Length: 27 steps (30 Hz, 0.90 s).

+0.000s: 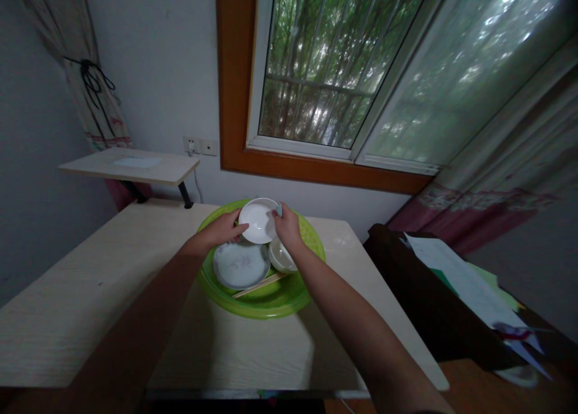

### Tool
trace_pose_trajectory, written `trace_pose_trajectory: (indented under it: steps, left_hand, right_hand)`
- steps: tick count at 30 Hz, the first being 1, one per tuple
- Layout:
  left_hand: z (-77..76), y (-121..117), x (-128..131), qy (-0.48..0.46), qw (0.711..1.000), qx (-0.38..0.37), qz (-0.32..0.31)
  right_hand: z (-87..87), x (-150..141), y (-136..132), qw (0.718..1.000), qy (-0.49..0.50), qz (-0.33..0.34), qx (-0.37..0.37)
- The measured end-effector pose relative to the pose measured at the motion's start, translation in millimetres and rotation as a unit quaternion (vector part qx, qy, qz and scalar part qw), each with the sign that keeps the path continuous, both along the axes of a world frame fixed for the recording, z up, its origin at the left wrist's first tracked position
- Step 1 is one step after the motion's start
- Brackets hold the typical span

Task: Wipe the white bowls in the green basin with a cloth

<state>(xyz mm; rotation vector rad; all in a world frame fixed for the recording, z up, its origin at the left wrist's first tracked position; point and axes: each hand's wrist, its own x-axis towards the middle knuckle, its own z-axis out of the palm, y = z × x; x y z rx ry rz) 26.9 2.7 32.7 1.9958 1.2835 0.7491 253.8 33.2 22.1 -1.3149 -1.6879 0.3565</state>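
A white bowl (256, 222) is tipped so that its inside shows, held above a green basin (266, 312). My left hand (224, 227) grips its left rim, the thumb inside. At the right rim, my right hand (288, 224) is closed with its thumb over the edge. A small pale grey-blue piece (279, 210), its kind unclear, shows at the right fingertips. In the basin lie a white plate (241, 266) with a faint pattern and a second white bowl (282, 259), partly hidden by my right hand and wrist. Chopsticks (259, 286) lie in front of them.
The basin stands on a pale wooden table (253, 354). A small raised shelf (135, 166) with a paper on it stands at the back left. Behind are a wall socket (192, 144) and a barred window. Papers (465, 278) lie on a dark surface to the right.
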Motion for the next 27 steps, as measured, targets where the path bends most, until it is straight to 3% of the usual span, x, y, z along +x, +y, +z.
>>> trace_pose_trajectory:
  steps: [6, 12, 18, 24, 27]
  left_hand:
    - [-4.2, 2.0, -2.2, -0.023, 0.999, -0.018, 0.029]
    - [-4.3, 0.4, -4.6, -0.004, 1.0, -0.007, -0.001]
    - [-3.8, 0.6, -7.2, 0.01, 1.0, -0.02, -0.01]
    - [-7.5, 10.2, -9.5, 0.018, 0.996, 0.065, -0.051]
    - [-7.8, 12.2, -9.1, 0.03, 0.996, 0.071, -0.049]
  right_hand:
    - [3.6, -5.4, -10.5, 0.998, -0.043, 0.046, 0.018]
    - [10.4, -6.7, -20.0, 0.985, -0.141, 0.092, 0.027]
    - [18.9, -9.5, -29.3, 0.976, -0.194, 0.097, 0.026]
    - [19.1, -9.6, -31.4, 0.967, -0.209, 0.143, 0.027]
    - [18.4, -9.8, -30.3, 0.965, -0.203, 0.162, 0.027]
